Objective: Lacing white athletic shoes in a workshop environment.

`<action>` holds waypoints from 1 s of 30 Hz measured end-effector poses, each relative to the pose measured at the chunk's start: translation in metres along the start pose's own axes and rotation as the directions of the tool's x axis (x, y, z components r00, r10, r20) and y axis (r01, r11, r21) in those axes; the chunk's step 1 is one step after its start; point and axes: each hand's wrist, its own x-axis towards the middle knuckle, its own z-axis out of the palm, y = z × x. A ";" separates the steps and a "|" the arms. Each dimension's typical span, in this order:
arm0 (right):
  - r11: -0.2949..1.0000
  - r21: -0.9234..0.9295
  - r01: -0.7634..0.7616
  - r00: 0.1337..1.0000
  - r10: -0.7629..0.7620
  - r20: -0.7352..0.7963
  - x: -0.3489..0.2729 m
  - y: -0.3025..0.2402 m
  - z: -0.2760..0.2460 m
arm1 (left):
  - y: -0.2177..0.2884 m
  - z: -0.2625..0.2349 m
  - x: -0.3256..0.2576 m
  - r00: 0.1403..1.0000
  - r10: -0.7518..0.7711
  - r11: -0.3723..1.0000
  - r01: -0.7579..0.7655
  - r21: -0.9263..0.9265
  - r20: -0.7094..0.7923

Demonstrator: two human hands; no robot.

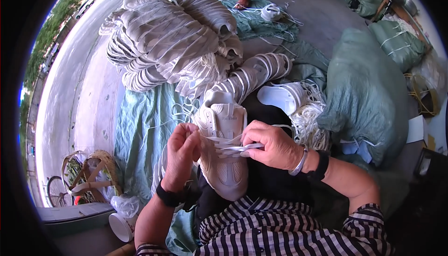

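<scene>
A cream-white shoe upper (226, 174) lies over my lap, its toe toward me and its tongue standing at the far end. White shoelace (226, 140) crosses the lower eyelet rows in several strands. At the upper's left edge, my left hand (181, 151) pinches a lace strand between thumb and fingertips. Over the right eyelet row, my right hand (270, 146) is closed on lace, with flat strands showing by its thumb. Just beyond the right hand, another white upper (284, 96) rests beside a heap of loose white laces (311, 123).
Stacked shoe uppers (161, 34) form a large pile ahead, with a row (254, 76) reaching toward me. A green tarp (144, 120) covers ground at left. A full green sack (366, 92) stands right. A woven basket (95, 174) and white tub (121, 227) sit lower left. Someone's foot (242, 2) shows far ahead.
</scene>
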 end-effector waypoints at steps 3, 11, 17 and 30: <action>0.974 0.172 -0.148 0.985 0.129 0.114 0.006 -0.005 -0.005 | -0.002 -0.005 0.008 0.995 -0.100 0.984 0.103 -0.144 0.025; 0.928 0.165 -0.333 0.936 0.303 0.182 0.020 -0.004 0.009 | -0.007 -0.007 0.011 0.990 -0.130 0.979 0.136 -0.155 0.050; 0.776 0.399 -0.489 0.870 0.466 0.161 0.009 -0.003 0.006 | 0.001 -0.027 0.010 0.995 -0.081 0.954 0.061 -0.294 -0.058; 0.992 -0.010 -0.126 0.982 0.126 0.137 -0.028 0.003 -0.025 | 0.006 -0.065 0.002 0.973 0.144 0.978 -0.112 0.175 -0.182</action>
